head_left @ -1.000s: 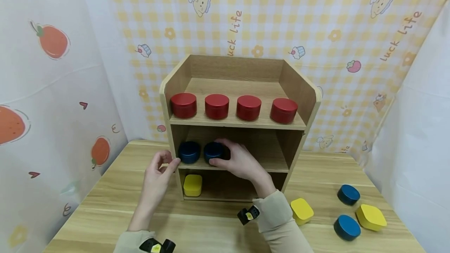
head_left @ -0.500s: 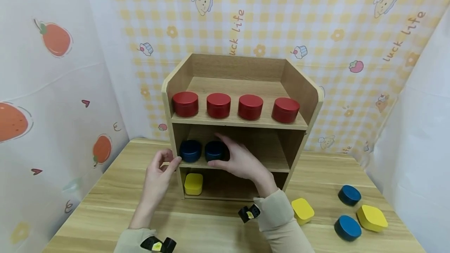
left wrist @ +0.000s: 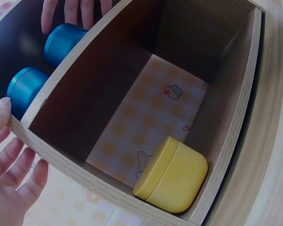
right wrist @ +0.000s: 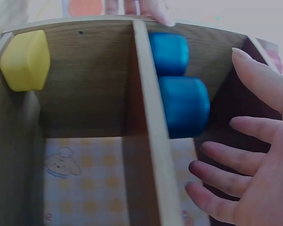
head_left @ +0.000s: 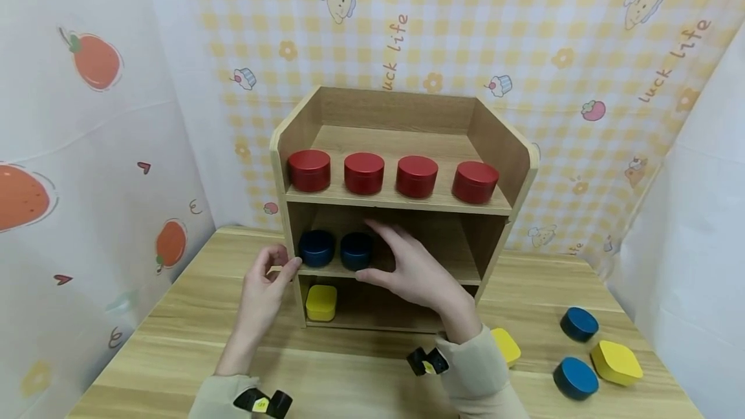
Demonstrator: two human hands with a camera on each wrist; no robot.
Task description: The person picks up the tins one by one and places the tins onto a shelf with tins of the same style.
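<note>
A small wooden shelf stands upright on the table. My left hand holds the left side panel, its thumb on the front edge near the middle board and its fingers outside the panel. Two round blue tins sit side by side on the middle board: the left tin by the side panel, the right tin a little apart. My right hand is just right of the right tin, fingers and thumb spread with nothing between them. In the right wrist view, this hand is apart from the nearer blue tin.
Several red tins line the top board. A yellow squarish tin sits at the bottom board's left end. On the table at right lie two blue tins and two yellow tins, one yellow partly hidden by the right sleeve.
My right hand has let go of the right blue tin and drawn back to the right. The tin stays on the middle board, and my left hand keeps its place.
</note>
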